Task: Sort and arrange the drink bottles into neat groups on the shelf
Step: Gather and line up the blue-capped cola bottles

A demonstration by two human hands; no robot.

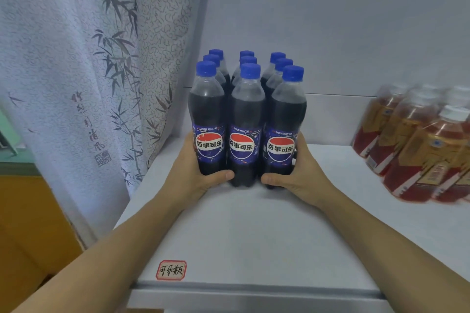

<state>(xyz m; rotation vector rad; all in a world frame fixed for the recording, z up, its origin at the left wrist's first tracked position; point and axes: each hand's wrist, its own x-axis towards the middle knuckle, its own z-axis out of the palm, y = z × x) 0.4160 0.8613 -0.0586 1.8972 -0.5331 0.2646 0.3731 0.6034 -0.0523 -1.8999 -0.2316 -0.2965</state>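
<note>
Hands: your left hand (pixel 189 173) and right hand (pixel 298 173) cup the cola block from either side at centre frame, fingers curled round the outer front bottles, thumbs lying across the bases so the group moves as one.
Cola bottles: nine cola bottles (pixel 245 122) with blue caps stand upright in three touching rows of three, labels facing you; squeezing from both flanks closes the gaps and likely squares the rows.
Shelf: the white shelf (pixel 254 231) carries the block towards its back left, near the wall, which leaves the front bare.
Label: a red-edged label (pixel 171 270) sits on the front lip at lower centre, seemingly naming this bay for cola.
Tea bottles: amber tea bottles (pixel 417 145) cluster at right of frame, well apart from the cola, blurred.
Curtain: a bamboo-print curtain (pixel 101 71) hangs at left.
</note>
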